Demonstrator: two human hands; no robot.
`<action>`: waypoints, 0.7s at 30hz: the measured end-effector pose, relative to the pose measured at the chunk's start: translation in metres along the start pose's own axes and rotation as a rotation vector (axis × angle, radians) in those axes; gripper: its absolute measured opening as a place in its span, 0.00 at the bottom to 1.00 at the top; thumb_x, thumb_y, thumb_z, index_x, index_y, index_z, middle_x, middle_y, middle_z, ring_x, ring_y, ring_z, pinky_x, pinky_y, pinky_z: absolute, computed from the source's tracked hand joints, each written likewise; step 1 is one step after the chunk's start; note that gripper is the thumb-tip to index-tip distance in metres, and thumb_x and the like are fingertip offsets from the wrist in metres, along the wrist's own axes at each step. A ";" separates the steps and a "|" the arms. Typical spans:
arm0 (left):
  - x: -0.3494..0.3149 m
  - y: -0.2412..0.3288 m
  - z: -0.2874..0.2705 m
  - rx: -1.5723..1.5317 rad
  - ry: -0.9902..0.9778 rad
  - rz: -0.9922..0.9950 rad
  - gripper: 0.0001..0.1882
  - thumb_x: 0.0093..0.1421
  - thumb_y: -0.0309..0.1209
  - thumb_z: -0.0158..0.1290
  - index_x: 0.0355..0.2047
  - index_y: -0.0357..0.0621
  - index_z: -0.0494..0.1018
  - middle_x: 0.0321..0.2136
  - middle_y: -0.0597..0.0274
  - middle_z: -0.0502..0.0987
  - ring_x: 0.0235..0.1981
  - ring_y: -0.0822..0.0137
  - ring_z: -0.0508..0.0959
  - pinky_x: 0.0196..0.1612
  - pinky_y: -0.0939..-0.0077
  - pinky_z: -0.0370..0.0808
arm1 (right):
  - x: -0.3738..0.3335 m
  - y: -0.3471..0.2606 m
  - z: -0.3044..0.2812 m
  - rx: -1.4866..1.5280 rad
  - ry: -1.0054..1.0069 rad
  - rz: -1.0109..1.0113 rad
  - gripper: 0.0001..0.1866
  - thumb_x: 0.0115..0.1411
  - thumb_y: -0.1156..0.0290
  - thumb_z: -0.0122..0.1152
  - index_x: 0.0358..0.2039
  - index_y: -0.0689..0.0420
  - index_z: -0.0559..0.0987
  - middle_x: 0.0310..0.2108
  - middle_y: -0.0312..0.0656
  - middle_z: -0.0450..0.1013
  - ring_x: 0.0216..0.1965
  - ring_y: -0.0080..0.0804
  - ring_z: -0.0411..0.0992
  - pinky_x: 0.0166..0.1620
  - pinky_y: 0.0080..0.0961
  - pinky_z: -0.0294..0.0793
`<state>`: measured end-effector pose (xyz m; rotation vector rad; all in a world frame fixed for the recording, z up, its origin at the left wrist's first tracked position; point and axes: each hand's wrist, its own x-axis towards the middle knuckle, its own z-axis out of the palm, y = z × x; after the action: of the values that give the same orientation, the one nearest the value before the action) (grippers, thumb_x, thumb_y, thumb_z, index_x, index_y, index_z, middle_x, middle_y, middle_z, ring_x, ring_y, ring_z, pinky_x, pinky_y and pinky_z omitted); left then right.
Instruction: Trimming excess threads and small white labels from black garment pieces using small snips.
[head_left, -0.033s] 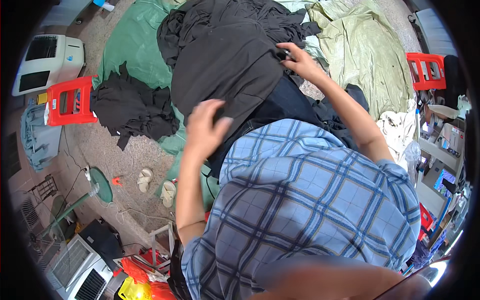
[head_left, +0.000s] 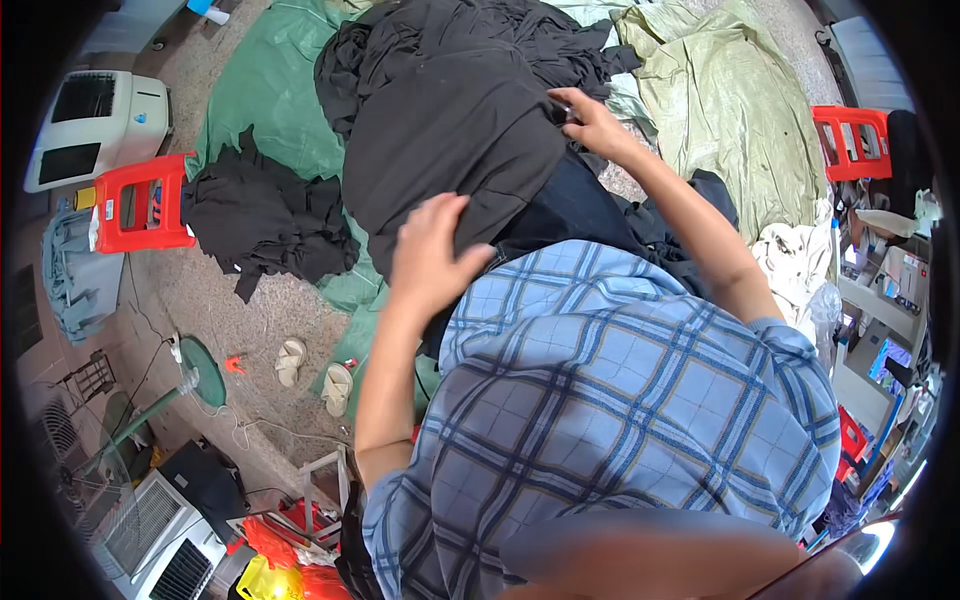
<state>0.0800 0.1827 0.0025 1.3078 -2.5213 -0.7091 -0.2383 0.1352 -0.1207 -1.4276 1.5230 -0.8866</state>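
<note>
A large piece of black cloth [head_left: 450, 140] is spread over my lap and dark blue trousers [head_left: 580, 205]. My left hand [head_left: 430, 255] is over its near left part, thumb apart from the fingers. Whether it presses on the cloth or hovers just above, I cannot tell. At the cloth's right edge, my right hand [head_left: 595, 125] is curled with fingertips close together. A small metallic glint shows between its fingers, seemingly a small tool, partly hidden. Beyond the spread cloth lies a heap of crumpled black garments [head_left: 540, 40].
Green sheeting [head_left: 270, 90] and a pale green sheet [head_left: 735, 120] cover the floor. More black garments [head_left: 265, 215] lie left, near a red stool [head_left: 142, 205]. Sandals [head_left: 290, 362], a green fan base [head_left: 203, 370] and cables are lower left. Another red stool [head_left: 853, 143] stands right.
My left hand has shifted slightly right and its fingers have moved over the cloth. My right hand has moved only a little leftward at the cloth's edge.
</note>
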 end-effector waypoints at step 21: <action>0.077 -0.022 -0.008 -0.088 0.206 0.138 0.12 0.53 0.21 0.53 0.40 0.41 0.73 0.40 0.56 0.75 0.44 0.53 0.73 0.47 0.65 0.71 | -0.129 -0.099 -0.080 -0.424 -0.602 -0.094 0.07 0.41 0.74 0.54 0.22 0.61 0.69 0.16 0.52 0.64 0.21 0.52 0.67 0.26 0.42 0.63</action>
<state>0.0539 0.1064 -0.0042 1.1050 -2.3600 -0.6149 -0.2738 0.2492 0.0147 -1.8670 1.2168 -0.1384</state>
